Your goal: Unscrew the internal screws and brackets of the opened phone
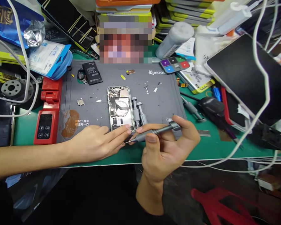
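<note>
An opened phone (120, 107) lies on the grey work mat with its inner parts showing. My left hand (97, 142) rests along its lower end, fingers stretched out flat and fingertips at the bottom right corner. In my right hand (165, 150) is a grey precision screwdriver (146, 135), held nearly level, thumb on the shaft and a finger at its end cap. Its thin tip points left, close to my left fingertips below the phone's bottom edge; whether it touches anything cannot be made out. Two more screwdrivers (135, 114) lie just right of the phone.
Loose on the mat (93, 107) are a black battery (93, 73), a metal bracket (80, 102) and several tiny parts. A red device (46, 123) stands left. A spray can (174, 39), a tablet-like panel (248, 72) and white cables (259, 115) crowd the right.
</note>
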Demonstrator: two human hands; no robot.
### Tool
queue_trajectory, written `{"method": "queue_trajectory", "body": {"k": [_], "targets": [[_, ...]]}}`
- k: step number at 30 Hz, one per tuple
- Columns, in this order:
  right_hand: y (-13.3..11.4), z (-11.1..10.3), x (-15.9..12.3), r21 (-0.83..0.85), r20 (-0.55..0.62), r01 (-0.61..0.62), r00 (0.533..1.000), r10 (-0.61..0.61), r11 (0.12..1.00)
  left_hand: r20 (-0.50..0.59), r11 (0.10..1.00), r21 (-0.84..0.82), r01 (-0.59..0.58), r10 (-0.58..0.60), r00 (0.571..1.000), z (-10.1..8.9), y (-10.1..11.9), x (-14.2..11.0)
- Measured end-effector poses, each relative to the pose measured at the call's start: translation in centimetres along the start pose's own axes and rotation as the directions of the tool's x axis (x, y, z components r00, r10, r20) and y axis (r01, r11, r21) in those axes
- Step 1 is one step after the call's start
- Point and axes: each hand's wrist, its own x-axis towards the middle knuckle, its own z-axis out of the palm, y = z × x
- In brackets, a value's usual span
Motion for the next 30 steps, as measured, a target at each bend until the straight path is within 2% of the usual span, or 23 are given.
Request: {"method": "queue_trajectory", "body": {"k": [12,16,19,23,26,28,30], "targets": [[0.0,0.1,-0.1,0.003,-0.027,0.000,1.000,0.000,1.000,0.018,0.999,0.040,-0.010,0.009,1.000,0.1,0.0,-0.2],[0.1,0.1,0.0,-0.015,-0.053,0.011,0.999,-0.012,1.000,0.069,0.993,0.110,-0.050,0.042,0.997,0.1,0.1,-0.5],[0.1,0.1,0.3,-0.078,-0.150,0.087,0.984,-0.098,0.993,0.112,0.979,0.172,-0.108,0.089,0.990,-0.2,0.0,-0.6],[0.5,-0.6,1.3,-0.297,-0.289,0.220,0.907,-0.307,0.929,0.111,0.970,0.198,-0.139,0.119,0.987,-0.6,0.0,-0.5],[1.2,-1.2,2.1,-0.401,-0.226,0.325,0.871,-0.437,0.856,0.123,0.964,0.210,-0.161,0.137,0.983,-0.7,0.0,-0.5],[1.7,-1.3,2.5,-0.393,-0.159,0.364,0.878,-0.452,0.845,0.125,0.958,0.223,-0.177,0.152,0.980,-0.7,-0.1,-0.5],[1.8,-1.2,2.6,-0.376,-0.144,0.335,0.900,-0.411,0.864,0.121,0.953,0.236,-0.192,0.167,0.978,-0.7,-0.1,-0.5]]}}
